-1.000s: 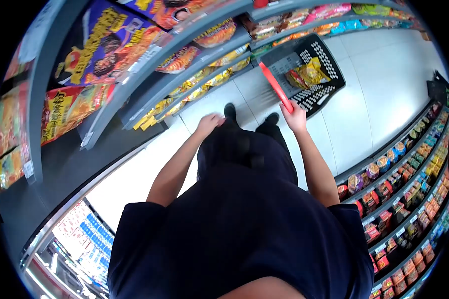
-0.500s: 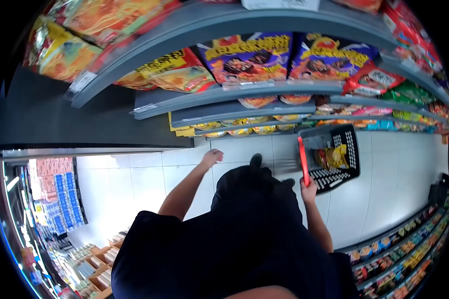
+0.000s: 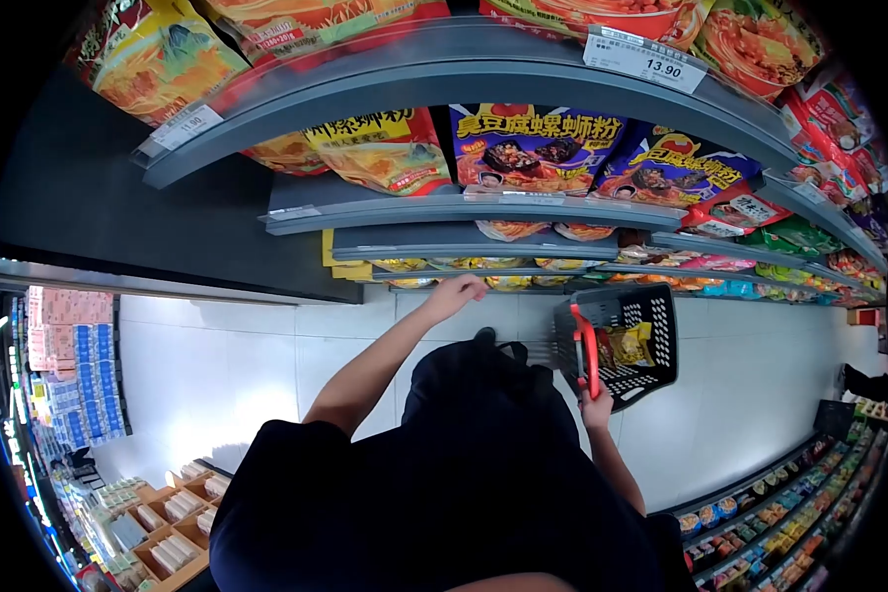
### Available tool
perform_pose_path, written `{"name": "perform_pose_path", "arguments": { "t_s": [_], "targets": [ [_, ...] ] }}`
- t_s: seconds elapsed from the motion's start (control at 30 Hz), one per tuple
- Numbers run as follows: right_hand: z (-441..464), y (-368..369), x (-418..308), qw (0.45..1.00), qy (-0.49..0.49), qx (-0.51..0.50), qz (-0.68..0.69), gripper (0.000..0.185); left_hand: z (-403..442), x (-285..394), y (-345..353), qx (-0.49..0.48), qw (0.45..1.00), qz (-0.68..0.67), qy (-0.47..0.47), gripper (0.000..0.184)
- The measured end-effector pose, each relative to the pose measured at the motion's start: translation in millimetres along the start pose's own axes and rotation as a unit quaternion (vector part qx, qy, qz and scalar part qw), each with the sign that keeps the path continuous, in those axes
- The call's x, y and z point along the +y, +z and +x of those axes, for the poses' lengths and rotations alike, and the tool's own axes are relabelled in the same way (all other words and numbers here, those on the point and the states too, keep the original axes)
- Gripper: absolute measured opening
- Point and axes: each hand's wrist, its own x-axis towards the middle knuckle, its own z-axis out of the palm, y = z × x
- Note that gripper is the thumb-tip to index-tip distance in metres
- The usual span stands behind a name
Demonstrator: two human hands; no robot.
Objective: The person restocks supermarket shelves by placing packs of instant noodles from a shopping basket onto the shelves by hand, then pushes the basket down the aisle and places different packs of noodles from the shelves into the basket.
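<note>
My right hand (image 3: 596, 407) is wrapped round the red handle (image 3: 586, 350) of a black shopping basket (image 3: 666, 345), which hangs at my right side. Inside the basket lies a yellow and brown food packet (image 3: 629, 345). My left hand (image 3: 458, 297) is held out in front of me, its fingers loosely bent and nothing visible in them. It appears in front of the lower shelves, apart from the goods. Above it, purple noodle bags (image 3: 531, 153) and a red and yellow noodle bag (image 3: 390, 153) stand on a grey shelf (image 3: 444, 209).
Price tags line the top shelf edge (image 3: 444, 74). A dark shelf end panel (image 3: 99, 217) is at the left. Wooden bins (image 3: 173, 538) stand behind on the left, and stacked blue cartons (image 3: 97, 380) further off. Another goods rack (image 3: 789, 518) runs along the right. The floor (image 3: 237, 365) is pale tile.
My left hand has risen toward the shelves. The basket in my right hand now appears lower and further left. The shelves look larger and sharper.
</note>
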Motion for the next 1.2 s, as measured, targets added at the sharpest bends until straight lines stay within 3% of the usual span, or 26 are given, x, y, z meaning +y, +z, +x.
{"name": "perform_pose_path", "arguments": {
  "t_s": [0.1,0.17,0.2,0.23,0.27,0.33,0.4,0.43,0.47,0.5,0.53,0.6,0.63,0.67,0.7,0.73,0.77,0.8,0.87,0.97,1.1,1.2],
  "targets": [
    [-5,10,10,0.998,-0.06,-0.014,-0.001,0.023,35,16,58,-0.112,0.992,0.002,0.056,0.022],
    [-7,14,14,0.996,-0.076,-0.036,0.0,0.021,52,23,105,-0.156,0.956,0.128,0.212,0.021],
    [-15,9,-8,0.997,-0.052,-0.053,-0.001,0.02,49,44,122,-0.206,0.945,0.128,0.219,0.025],
    [-19,4,-25,0.997,-0.008,-0.077,-0.002,0.02,55,36,145,-0.206,0.924,0.146,0.288,0.028],
    [-23,0,-38,0.994,0.036,-0.101,-0.002,0.021,50,42,158,-0.233,0.925,0.14,0.266,0.029],
    [-37,-8,-69,0.99,-0.001,-0.128,-0.057,0.027,43,35,176,-0.279,0.916,0.147,0.249,0.03],
    [-37,-4,-58,0.989,-0.022,-0.131,-0.071,0.03,50,28,173,-0.368,0.866,0.174,0.29,0.031],
    [-37,0,-52,0.991,-0.027,-0.124,-0.046,0.03,41,47,153,-0.366,0.898,0.109,0.219,0.031],
    [-35,7,-37,0.992,-0.031,-0.119,-0.02,0.031,41,46,135,-0.323,0.925,0.017,0.198,0.029],
    [-29,11,-17,0.991,-0.029,-0.119,-0.052,0.031,22,90,89,-0.271,0.952,-0.027,0.14,0.026],
    [-31,8,-25,0.991,-0.015,-0.118,-0.065,0.032,20,93,62,-0.189,0.962,-0.091,0.173,0.024],
    [-25,9,-16,0.989,0.001,-0.143,-0.045,0.032,-14,147,-21,0.043,0.972,-0.042,0.226,0.018],
    [-23,9,-12,0.989,0.005,-0.147,-0.035,0.03,-17,148,-58,0.105,0.95,-0.125,0.267,0.014],
    [-17,11,-5,0.987,0.02,-0.155,-0.026,0.027,-26,157,-93,0.22,0.919,-0.098,0.311,0.011],
    [-19,9,-13,0.984,0.016,-0.175,-0.002,0.027,-33,165,-123,0.343,0.889,-0.054,0.299,0.01],
    [-21,4,-29,0.981,0.011,-0.193,0.021,0.027,-38,170,-151,0.39,0.856,-0.062,0.333,0.01],
    [-15,5,-14,0.976,0.004,-0.216,0.022,0.027,-32,157,-177,0.463,0.818,-0.034,0.339,0.016],
    [-4,7,19,0.971,-0.005,-0.237,0.022,0.026,-31,154,-192,0.524,0.803,-0.054,0.28,0.03],
    [9,5,30,0.962,-0.01,-0.272,0.02,0.025,-25,153,-208,0.559,0.801,-0.026,0.211,0.048],
    [2,2,10,0.951,0.016,-0.308,0.003,0.026,-10,142,-213,0.517,0.829,-0.059,0.204,0.062],
    [5,-1,21,0.957,0.026,-0.285,-0.043,0.028,3,135,-208,0.504,0.831,-0.089,0.219,0.069],
    [3,-5,17,0.959,0.031,-0.273,-0.062,0.029,-10,145,-209,0.488,0.856,-0.06,0.158,0.063]
  ]
}}
